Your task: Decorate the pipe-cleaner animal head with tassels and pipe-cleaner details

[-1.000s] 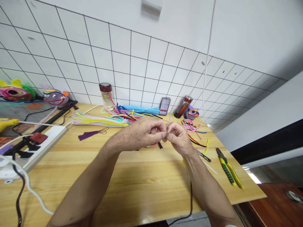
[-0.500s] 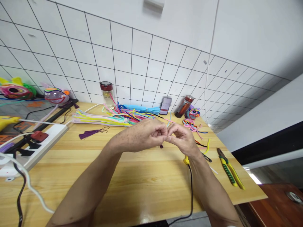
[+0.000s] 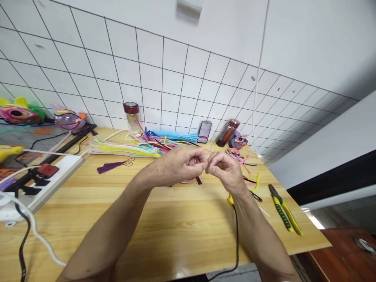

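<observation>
Over the middle of the table, my left hand (image 3: 179, 166) and my right hand (image 3: 226, 172) meet fingertip to fingertip. Both are pinched closed, and whatever lies between the fingers is too small to make out. Below them a dark purple tassel end (image 3: 199, 180) shows. Part of a clear, red-edged thing (image 3: 188, 181) peeks out under my left hand, which hides most of it. Purple tassels (image 3: 109, 167) with thin loops lie left of my left hand. Next to my right wrist is a yellow tool end (image 3: 230, 199) on a black cord.
Bundled coloured pipe cleaners (image 3: 123, 149) lie behind my hands, near a glass bottle (image 3: 132, 119), a phone (image 3: 205, 131) and a brown flask (image 3: 228, 133). Pliers (image 3: 282, 209) rest at right. A power strip (image 3: 58, 184) with cables and decorated fish-like figures (image 3: 69, 119) stand at left.
My hands stay pinched together with a slight shift of the fingers. More of the tassel end and the clear, red-edged thing now shows beneath them.
</observation>
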`<state>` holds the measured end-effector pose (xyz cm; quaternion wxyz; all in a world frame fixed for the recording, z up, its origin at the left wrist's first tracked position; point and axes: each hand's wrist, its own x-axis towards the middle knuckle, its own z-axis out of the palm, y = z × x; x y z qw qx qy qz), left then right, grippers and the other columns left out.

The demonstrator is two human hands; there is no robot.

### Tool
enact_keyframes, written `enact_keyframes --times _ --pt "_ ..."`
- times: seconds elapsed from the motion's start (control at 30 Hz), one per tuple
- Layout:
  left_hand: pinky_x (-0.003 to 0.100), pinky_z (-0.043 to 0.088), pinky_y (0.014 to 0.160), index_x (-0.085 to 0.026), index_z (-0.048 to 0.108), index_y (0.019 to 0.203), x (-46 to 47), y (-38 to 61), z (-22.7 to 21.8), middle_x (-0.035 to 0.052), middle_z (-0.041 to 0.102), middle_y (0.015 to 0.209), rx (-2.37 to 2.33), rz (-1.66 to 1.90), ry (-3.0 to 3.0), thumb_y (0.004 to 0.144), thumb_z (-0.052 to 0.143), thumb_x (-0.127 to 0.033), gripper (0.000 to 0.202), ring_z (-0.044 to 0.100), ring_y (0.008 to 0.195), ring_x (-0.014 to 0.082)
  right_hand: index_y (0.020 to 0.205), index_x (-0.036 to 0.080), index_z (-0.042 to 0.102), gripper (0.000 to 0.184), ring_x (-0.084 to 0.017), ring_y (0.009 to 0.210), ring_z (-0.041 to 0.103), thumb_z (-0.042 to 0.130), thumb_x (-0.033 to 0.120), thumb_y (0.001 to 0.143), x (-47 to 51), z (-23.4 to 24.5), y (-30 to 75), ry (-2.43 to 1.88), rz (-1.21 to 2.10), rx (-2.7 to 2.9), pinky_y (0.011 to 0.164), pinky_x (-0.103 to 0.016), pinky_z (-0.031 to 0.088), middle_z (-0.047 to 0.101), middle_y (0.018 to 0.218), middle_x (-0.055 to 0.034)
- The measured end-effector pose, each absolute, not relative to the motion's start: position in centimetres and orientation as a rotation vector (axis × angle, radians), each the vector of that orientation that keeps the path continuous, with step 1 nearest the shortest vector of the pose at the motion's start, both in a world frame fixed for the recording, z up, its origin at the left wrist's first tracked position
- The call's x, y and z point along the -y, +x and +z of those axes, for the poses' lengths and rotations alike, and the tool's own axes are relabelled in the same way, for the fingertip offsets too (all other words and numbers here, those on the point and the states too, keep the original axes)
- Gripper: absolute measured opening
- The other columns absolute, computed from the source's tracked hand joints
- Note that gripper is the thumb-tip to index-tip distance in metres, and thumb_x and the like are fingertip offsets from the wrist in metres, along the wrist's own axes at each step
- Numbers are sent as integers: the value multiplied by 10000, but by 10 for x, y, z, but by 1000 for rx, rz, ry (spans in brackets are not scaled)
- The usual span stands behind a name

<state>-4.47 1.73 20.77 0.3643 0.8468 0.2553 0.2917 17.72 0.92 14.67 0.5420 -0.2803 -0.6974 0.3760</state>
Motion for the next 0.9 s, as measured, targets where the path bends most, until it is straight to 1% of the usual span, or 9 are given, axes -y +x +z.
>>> enact_keyframes --times 0.1,0.3,0.43,0.53,0.7,0.9 --pt "230 367 587 -186 616 797 -17 -48 209 -44 583 658 -657 732 2189 940 562 -220 156 512 616 109 798 242 738 291 -161 721 620 918 459 868 -9 146 178 -678 882 1662 722 -312 507 696 770 -2" --pt "232 375 612 -182 632 807 -17 -49 208 -40 598 677 -640 721 2251 970 568 -207 177 523 623 107 803 241 738 335 -177 739 633 893 529 879 -11 143 180 -737 835 1708 743 -331 521 706 786 -15" --pt "237 370 622 -180 607 774 -19 -48 208 -27 622 716 -606 712 2306 985 553 -213 221 526 638 106 834 251 755 280 -187 775 663 887 490 895 -13 140 183 -764 763 1772 765 -339 526 730 822 -18" --pt "239 351 613 -179 589 750 -20 -46 206 -34 597 697 -589 730 2328 950 577 -184 200 496 623 101 837 256 754 251 -182 764 669 890 457 898 -14 140 184 -763 741 1806 764 -336 524 734 815 -9" --pt "234 326 608 -181 588 733 -17 -40 203 -62 527 630 -620 800 2329 829 562 -67 151 447 600 94 825 255 754 297 -186 751 660 877 516 898 -14 141 184 -763 736 1787 744 -341 522 731 806 -15" --pt "230 323 610 -180 582 730 -15 -38 204 -67 523 617 -647 874 2345 794 575 -67 131 454 608 93 799 252 743 331 -180 729 647 886 539 881 -13 144 182 -736 784 1755 743 -343 529 718 783 -13"
